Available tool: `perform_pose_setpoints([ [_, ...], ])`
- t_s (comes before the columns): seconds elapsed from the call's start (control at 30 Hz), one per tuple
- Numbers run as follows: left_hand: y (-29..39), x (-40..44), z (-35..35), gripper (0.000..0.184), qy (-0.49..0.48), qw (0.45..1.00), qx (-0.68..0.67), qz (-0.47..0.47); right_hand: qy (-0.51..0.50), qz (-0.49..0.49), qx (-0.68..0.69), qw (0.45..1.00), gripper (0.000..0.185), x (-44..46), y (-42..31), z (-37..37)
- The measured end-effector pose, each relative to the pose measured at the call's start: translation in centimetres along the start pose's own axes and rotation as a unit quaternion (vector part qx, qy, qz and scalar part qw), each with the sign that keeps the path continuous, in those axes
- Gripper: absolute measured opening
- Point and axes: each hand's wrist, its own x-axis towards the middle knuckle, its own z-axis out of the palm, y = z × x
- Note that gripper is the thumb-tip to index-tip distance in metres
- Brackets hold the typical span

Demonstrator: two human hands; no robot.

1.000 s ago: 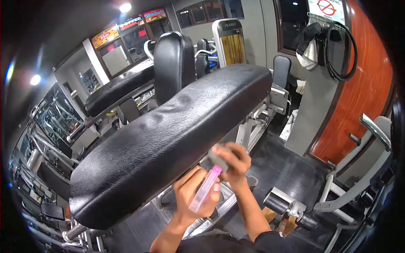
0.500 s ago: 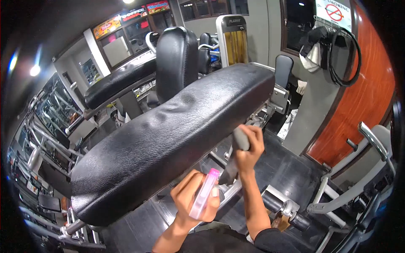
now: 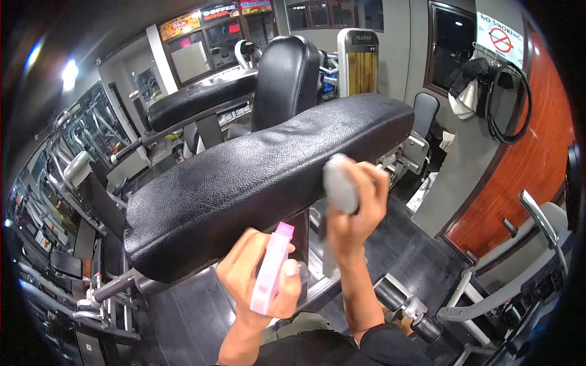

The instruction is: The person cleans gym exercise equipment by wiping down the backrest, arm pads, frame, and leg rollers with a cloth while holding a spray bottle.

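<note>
My left hand (image 3: 241, 268) is wrapped round a pink-and-white spray bottle (image 3: 270, 268). Its pink nozzle points up and forward, and part of a clear body shows under the fingers. My right hand (image 3: 363, 210), smeared by motion, grips a grey cloth (image 3: 342, 186) that appears bunched, its lower part hanging in a blur. Both hands are at the near side of a long black padded bench (image 3: 256, 174) with creased leather. The cloth overlaps the bench's near edge in view; whether it touches the pad cannot be told.
Behind the bench stands an upright black backrest (image 3: 287, 79), with a second padded bench (image 3: 201, 100) to its left. Gym machine frames (image 3: 506, 287) stand at the right, and a roller pad (image 3: 390, 293) sits low nearby. Dark tiles (image 3: 183, 323) cover the floor.
The camera view has shifted, so the bench sits lower and farther right. My right hand has risen with the cloth toward the bench's near edge. The left hand keeps its grip on the spray bottle.
</note>
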Motion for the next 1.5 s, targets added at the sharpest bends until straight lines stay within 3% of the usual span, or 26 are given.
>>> perform_pose_setpoints([
  [0.03,-0.2,-0.1,-0.3,0.024,0.006,1.0,-0.023,-0.013,-0.055,-0.078,0.021,0.995,0.053,-0.4,-0.9,-0.5],
  [0.07,-0.3,-0.6,-0.5,0.026,0.014,0.996,-0.05,-0.072,-0.082,-0.098,0.04,0.991,0.05,-1.7,-1.8,-0.4],
  [0.1,-0.5,-0.7,-0.7,0.026,0.012,0.996,-0.055,-0.07,-0.109,-0.118,0.059,0.985,0.047,-2.7,-2.4,-0.2],
  [0.2,-1.6,-0.9,-1.4,0.024,-0.009,0.998,-0.054,-0.032,-0.045,-0.142,0.025,0.988,0.047,-2.5,0.5,0.2],
  [0.3,-2.0,-0.4,-1.8,0.023,-0.034,0.999,-0.027,0.031,0.053,-0.042,-0.065,0.996,0.05,-0.2,2.6,0.2],
  [0.37,-2.3,-0.4,-1.7,0.023,-0.033,0.998,-0.033,0.037,0.044,0.011,-0.027,0.999,0.051,0.7,1.9,0.2],
  [0.43,-2.4,-0.4,-1.6,0.022,-0.036,0.998,-0.038,0.041,0.014,-0.007,-0.036,0.999,0.052,0.6,-0.3,0.5],
  [0.5,-2.3,-0.3,-1.2,0.022,-0.026,0.997,-0.057,0.039,-0.068,-0.129,0.005,0.989,0.053,-0.1,-2.5,0.2],
  [0.6,-2.3,-1.1,-0.6,0.023,-0.014,0.996,-0.087,-0.022,-0.121,-0.143,0.053,0.981,0.051,-1.0,-2.2,0.1],
  [0.7,-2.4,-0.9,0.1,0.024,-0.019,0.995,-0.095,-0.013,-0.048,-0.113,-0.049,0.991,0.052,0.7,1.4,-0.7],
  [0.77,-2.4,-0.8,0.8,0.023,-0.02,0.996,-0.089,-0.015,0.009,-0.052,-0.056,0.997,0.054,2.2,4.0,-0.8],
  [0.83,-2.4,-0.4,1.7,0.021,-0.036,0.998,-0.042,0.025,0.003,-0.017,-0.047,0.999,0.054,3.0,5.1,-1.1],
  [1.03,-1.6,1.0,4.4,0.018,-0.025,0.998,-0.054,0.008,-0.032,-0.129,-0.002,0.991,0.048,-0.9,6.0,-1.2],
  [1.1,-1.4,1.4,5.1,0.017,-0.022,0.998,-0.051,0.007,-0.043,-0.114,-0.011,0.993,0.037,0.2,7.6,-2.0],
  [1.23,-1.4,1.5,6.3,0.018,-0.018,0.999,-0.031,0.027,0.003,0.038,-0.03,0.999,0.044,4.8,9.9,-2.7],
  [1.37,-1.1,2.0,7.7,0.022,-0.008,0.999,-0.03,0.014,-0.048,-0.024,-0.008,0.998,0.045,5.2,7.0,-1.9],
  [1.43,-0.6,2.0,8.4,0.025,0.003,0.999,-0.038,-0.017,-0.132,-0.087,0.066,0.985,0.062,3.9,5.9,-2.5],
  [1.5,-0.4,2.3,9.0,0.025,0.046,0.997,-0.06,-0.017,-0.135,-0.106,0.073,0.982,0.063,3.6,6.6,-2.6],
])
